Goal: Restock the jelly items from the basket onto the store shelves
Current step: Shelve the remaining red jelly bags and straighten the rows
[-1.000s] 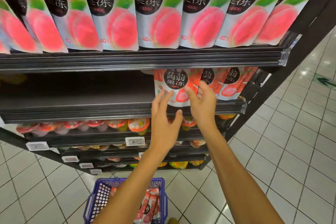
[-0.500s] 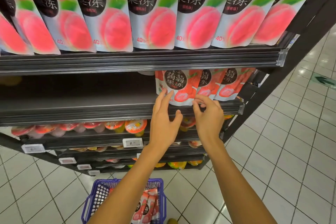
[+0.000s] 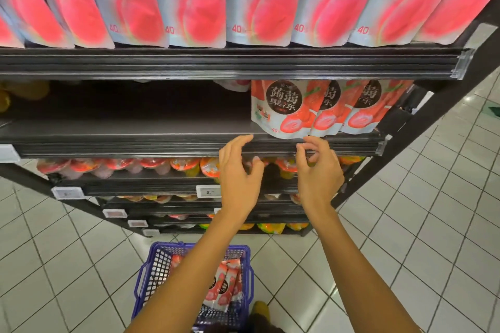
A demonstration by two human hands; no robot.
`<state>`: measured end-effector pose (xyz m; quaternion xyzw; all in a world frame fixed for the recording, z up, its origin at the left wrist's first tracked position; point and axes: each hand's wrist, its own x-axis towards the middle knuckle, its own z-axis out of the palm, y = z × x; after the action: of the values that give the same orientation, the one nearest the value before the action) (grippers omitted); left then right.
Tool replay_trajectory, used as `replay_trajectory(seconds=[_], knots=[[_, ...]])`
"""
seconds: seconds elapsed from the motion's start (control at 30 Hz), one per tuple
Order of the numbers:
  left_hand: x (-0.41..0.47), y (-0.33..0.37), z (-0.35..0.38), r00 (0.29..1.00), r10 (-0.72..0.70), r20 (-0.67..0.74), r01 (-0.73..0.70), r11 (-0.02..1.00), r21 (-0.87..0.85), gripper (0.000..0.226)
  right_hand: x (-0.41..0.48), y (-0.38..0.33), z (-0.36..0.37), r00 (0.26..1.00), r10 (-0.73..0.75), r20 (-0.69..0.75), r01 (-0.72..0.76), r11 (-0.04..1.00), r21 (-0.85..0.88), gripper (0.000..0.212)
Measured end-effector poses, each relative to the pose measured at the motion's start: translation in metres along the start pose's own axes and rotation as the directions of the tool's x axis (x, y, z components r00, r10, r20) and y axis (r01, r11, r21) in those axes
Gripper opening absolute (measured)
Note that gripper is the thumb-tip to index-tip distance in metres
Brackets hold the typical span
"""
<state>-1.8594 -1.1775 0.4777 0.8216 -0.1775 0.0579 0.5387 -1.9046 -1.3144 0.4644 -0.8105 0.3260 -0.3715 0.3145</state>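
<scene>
Three strawberry jelly pouches (image 3: 286,108) stand upright at the right end of the second shelf (image 3: 130,140). My left hand (image 3: 239,170) and my right hand (image 3: 319,170) hover just below the shelf's front edge, fingers spread and curled, holding nothing. Both hands are apart from the pouches. On the floor below, a blue basket (image 3: 151,270) holds a few more strawberry jelly pouches (image 3: 223,286), partly hidden by my left forearm.
Peach jelly pouches (image 3: 194,3) fill the top shelf. Lower shelves carry jelly cups (image 3: 184,165) and white price tags (image 3: 208,192). The left part of the second shelf is bare and dark. White tiled floor (image 3: 433,211) lies to the right of the rack.
Both hands have let go of the front strawberry pouch and pulled back down below the shelf edge. The pouch now stands on its own.
</scene>
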Motion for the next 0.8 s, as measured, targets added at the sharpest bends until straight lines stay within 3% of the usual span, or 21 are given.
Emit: replay_trajectory(seconds=[0.1, 0.2, 0.37, 0.5, 0.6, 0.7, 0.8], knots=[[-0.013, -0.03, -0.018, 0.996, -0.074, -0.051, 0.072, 0.997, -0.041, 0.034, -0.032, 0.004, 0.015, 0.995, -0.021, 0.102, 0.022, 1.0, -0.01, 0.014], [-0.033, -0.082, -0.034, 0.97, -0.238, -0.041, 0.237, 0.971, -0.042, 0.034, -0.078, 0.018, 0.038, 0.951, 0.077, 0.3, -0.075, 0.997, -0.018, 0.009], [-0.09, -0.205, -0.058, 0.871, -0.491, 0.018, 0.491, 0.871, -0.003, 0.032, -0.179, 0.067, 0.093, 0.771, 0.231, 0.594, -0.159, 0.972, -0.171, 0.012], [-0.149, -0.321, -0.067, 0.71, -0.69, 0.14, 0.666, 0.722, 0.187, 0.03, -0.266, 0.121, 0.148, 0.543, 0.391, 0.743, -0.336, 0.912, -0.234, 0.008], [-0.191, -0.405, -0.059, 0.666, -0.721, 0.192, 0.68, 0.692, 0.242, 0.049, -0.328, 0.169, 0.193, 0.483, 0.467, 0.74, -0.363, 0.876, -0.317, 0.004], [-0.229, -0.492, -0.044, 0.527, -0.812, 0.249, 0.752, 0.583, 0.308, 0.031, -0.385, 0.226, 0.24, 0.425, 0.591, 0.686, -0.328, 0.806, -0.492, 0.013], [-0.265, -0.579, -0.019, 0.4, -0.867, 0.298, 0.813, 0.485, 0.321, 0.016, -0.433, 0.288, 0.287, 0.303, 0.701, 0.646, -0.348, 0.712, -0.61, 0.03]])
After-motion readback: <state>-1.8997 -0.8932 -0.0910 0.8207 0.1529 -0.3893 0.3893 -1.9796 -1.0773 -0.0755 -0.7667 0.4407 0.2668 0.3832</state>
